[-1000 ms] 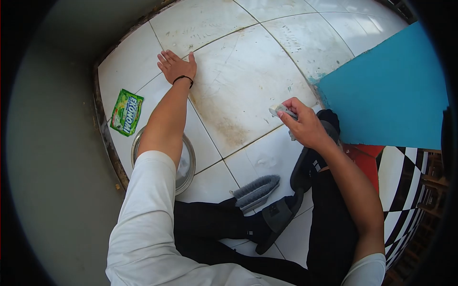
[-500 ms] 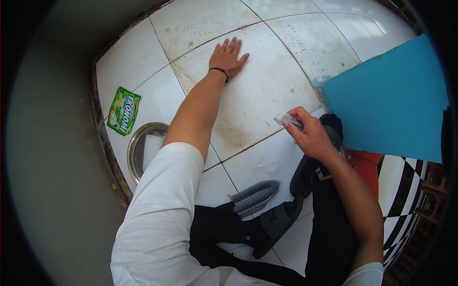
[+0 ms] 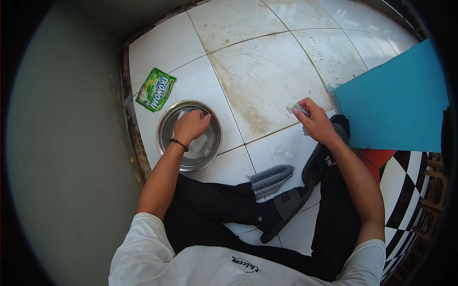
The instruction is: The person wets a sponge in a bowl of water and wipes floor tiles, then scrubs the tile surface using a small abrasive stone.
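Note:
My left hand [image 3: 191, 126], with a dark cord on its wrist, is curled over a round metal bowl [image 3: 217, 138]. Its fingers are bent downward, and what they hold, if anything, is hidden. Inside the bowl lies a white piece [image 3: 200, 144] in what looks like water. My right hand [image 3: 315, 121] is above the floor near my shoe, with fingers and thumb closed around a small whitish object with a grey part [image 3: 292, 108]; its kind is unclear. Below, a grey-bristled scrub brush [image 3: 271, 178] rests on the tiles beside my foot.
A green EKONOMI packet [image 3: 156, 89] lies beyond the bowl, near the grey wall [image 3: 67, 143]. Brown stains mark the white floor tiles [image 3: 267, 86]. On the right stands a blue block [image 3: 391, 95]. My dark slippers [image 3: 285, 212] are on the floor.
My left hand has gone from lying flat on the stained tile back to the bowl, and its fingers have curled. The right hand still grips the whitish object. The view has shifted.

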Available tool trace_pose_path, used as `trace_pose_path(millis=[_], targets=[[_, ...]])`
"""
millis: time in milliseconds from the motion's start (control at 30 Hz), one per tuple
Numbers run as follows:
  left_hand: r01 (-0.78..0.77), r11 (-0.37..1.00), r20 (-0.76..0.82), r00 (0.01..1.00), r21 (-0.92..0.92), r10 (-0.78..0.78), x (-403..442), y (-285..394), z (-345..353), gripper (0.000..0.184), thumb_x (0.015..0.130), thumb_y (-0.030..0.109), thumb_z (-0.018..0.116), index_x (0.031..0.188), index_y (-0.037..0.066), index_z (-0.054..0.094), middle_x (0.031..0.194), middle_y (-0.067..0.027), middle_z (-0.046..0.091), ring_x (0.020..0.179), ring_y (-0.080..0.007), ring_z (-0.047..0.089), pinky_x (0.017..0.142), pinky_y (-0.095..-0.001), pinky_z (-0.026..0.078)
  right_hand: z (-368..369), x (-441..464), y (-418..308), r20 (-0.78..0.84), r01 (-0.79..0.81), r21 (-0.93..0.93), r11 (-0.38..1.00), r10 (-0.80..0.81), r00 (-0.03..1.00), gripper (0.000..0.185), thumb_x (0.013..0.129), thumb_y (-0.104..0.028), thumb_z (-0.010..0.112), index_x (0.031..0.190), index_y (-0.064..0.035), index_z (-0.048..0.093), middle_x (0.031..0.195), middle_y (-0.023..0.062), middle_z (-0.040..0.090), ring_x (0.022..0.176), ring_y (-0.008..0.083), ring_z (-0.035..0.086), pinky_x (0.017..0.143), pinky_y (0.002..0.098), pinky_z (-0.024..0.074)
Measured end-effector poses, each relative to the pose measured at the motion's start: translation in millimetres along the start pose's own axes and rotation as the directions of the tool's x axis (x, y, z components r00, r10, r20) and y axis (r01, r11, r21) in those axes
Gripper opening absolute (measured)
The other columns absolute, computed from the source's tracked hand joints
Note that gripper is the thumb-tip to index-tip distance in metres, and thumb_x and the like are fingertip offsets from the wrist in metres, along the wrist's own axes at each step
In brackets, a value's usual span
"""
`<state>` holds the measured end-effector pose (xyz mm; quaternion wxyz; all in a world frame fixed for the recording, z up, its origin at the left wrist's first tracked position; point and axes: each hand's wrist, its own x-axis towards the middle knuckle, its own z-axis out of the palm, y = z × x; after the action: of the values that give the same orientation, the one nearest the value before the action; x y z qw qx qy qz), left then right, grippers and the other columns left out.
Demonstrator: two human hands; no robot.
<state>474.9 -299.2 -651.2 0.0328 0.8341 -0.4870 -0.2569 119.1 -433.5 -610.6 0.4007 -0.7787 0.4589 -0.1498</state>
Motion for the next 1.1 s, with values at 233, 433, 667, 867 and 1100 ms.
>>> trace_pose_path(millis=[233,433,667,867,1100], targets=[[-0.135,0.991,-0.005,0.991,0.009,0.135,8.7,-28.4,50.9,0.036,0.084,0.027,0.049,0.098,-0.002,0.066,0.099,-0.0286,0.069,0.092,-0.0441,0.067,0.083,-0.0491,0.052,-7.3,-2.9,-16.5,-0.018,0.055,0.003,0.999,-0.055,0.998,0.032,0.096,-0.027,0.063,0.109,0.0016,0.058,0.080,0.0180,0.065,0.069,0.0238,0.061,0.068,0.0373,0.0487],[0.388,0.471,0.515,0.839,-0.793,0.176,43.9,-62.2,31.2,0.030,0.091,0.026,0.049,0.074,0.006,0.062,0.064,-0.0137,0.059,0.049,-0.0218,0.051,0.043,-0.0349,0.042,-4.2,2.9,11.0,-0.048,0.014,0.098,0.995,-0.009,0.999,0.033,0.096,-0.028,0.064,0.109,0.0015,0.058,0.076,0.0129,0.063,0.053,0.0149,0.055,0.050,0.0329,0.0452],[0.529,-0.304,0.364,0.809,-0.792,0.462,49.1,1.0,-28.1,0.039,0.101,0.026,0.038,0.089,-0.002,0.063,0.072,-0.0120,0.062,0.049,-0.0157,0.053,0.036,-0.0262,0.043,-13.1,-2.4,13.3,-0.043,-0.054,0.128,0.990,0.060,0.997,0.032,0.097,-0.028,0.064,0.110,0.0010,0.058,0.076,0.0103,0.062,0.057,0.0134,0.055,0.052,0.0314,0.0450],[0.433,0.392,0.559,0.771,-0.812,0.305,58.4,109.9,-73.6,0.051,0.104,0.025,0.031,0.124,-0.017,0.052,0.118,-0.0305,0.064,0.105,-0.0362,0.069,0.087,-0.0418,0.061,-13.6,1.6,24.4,-0.100,0.029,0.108,0.994,-0.018,0.995,0.033,0.097,-0.029,0.063,0.110,0.0006,0.058,0.078,0.0106,0.063,0.060,0.0138,0.055,0.056,0.0317,0.0461],[-0.068,0.603,-0.001,0.994,-0.795,0.111,154.2,112.5,-93.2,0.055,0.103,0.035,0.040,0.138,-0.006,0.047,0.129,-0.0220,0.061,0.115,-0.0286,0.063,0.099,-0.0410,0.051,-19.7,-2.6,22.6,-0.082,-0.032,0.106,0.994,0.041,0.996,0.032,0.096,-0.029,0.063,0.110,-0.0003,0.059,0.077,0.0103,0.062,0.059,0.0129,0.054,0.054,0.0318,0.0459]])
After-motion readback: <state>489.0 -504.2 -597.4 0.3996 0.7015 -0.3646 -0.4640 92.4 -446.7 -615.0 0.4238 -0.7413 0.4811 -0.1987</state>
